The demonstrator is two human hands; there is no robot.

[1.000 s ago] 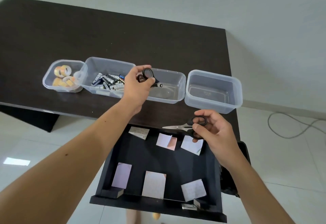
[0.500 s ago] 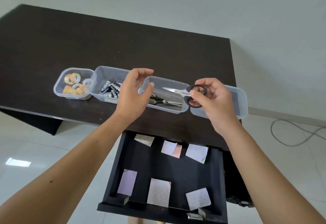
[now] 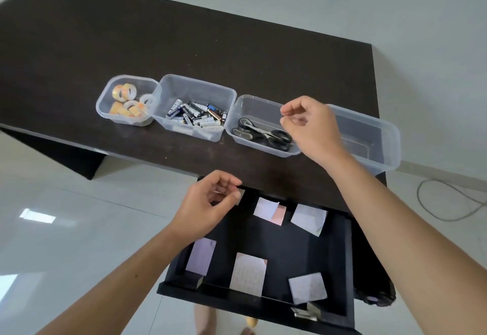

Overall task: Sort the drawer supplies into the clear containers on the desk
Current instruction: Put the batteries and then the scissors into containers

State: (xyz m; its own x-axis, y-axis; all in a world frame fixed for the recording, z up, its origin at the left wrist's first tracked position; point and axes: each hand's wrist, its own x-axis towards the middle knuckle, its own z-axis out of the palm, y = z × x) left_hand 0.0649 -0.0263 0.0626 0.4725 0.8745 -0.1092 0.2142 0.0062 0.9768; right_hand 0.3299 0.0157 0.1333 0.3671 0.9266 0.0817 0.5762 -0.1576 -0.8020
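Observation:
Four clear containers stand in a row on the dark desk [image 3: 184,44]. From left they hold tape rolls [image 3: 126,100], batteries [image 3: 196,114], two black-handled scissors [image 3: 263,134], and nothing [image 3: 382,129]. My right hand [image 3: 311,129] hovers over the right end of the scissors container [image 3: 253,101], fingers loosely curled and holding nothing. My left hand [image 3: 208,205] is at the back left corner of the open drawer [image 3: 237,300], thumb and fingers pinching a grey sticky note pad [image 3: 241,194] there. Several more note pads lie in the drawer, such as a lilac one [image 3: 201,255].
A small metal item [image 3: 305,313] sits in the drawer's front right corner. A cable [image 3: 434,202] loops on the tiled floor to the right. The drawer sticks out below the desk's front edge, and feet show beneath it.
My right hand has let the second scissors go into the third container. My left hand has come down from the containers to the drawer's back left corner and closed on a note pad.

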